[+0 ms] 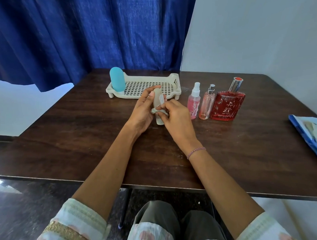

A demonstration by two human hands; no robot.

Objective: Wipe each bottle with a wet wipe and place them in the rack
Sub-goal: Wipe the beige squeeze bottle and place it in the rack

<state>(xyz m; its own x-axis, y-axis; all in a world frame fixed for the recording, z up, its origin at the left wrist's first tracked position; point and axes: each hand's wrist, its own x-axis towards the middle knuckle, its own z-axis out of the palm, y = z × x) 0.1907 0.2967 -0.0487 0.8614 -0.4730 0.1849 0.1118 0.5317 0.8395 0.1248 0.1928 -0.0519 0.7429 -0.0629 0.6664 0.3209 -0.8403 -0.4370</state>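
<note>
A: Where's the bottle?

B: Grey bottle (158,100) is mid-table, just in front of the rack (177,84), held above the table (64,134), roughly upright w/ top tilted a bit away. Left hand (142,111) wraps it from the left side, thumb up near the top.

A: Right hand?

B: Right hand (177,119) pinches a wipe (156,110) vs. the bottle's lower half; fingers curled in, wipe bunched between fingertips & bottle.

A: Rack?

B: Cream, w/ perforated floor, at the far edge of the table. One blue bottle (117,81) stands upright in its left end; rest of the floor bare.

A: Other bottles?

B: Three in a row to the right of the hands, all upright, near each other: pink spray (194,103), then slim pink bottle (207,104), then big red bottle (228,104) w/ silver cap, label "RED ZX".

A: Anything else?

B: Blue packet (309,136) at the table's right edge, partly cut off. Thread bracelet (196,152) on the right wrist. Blue curtain (90,32) behind.
</note>
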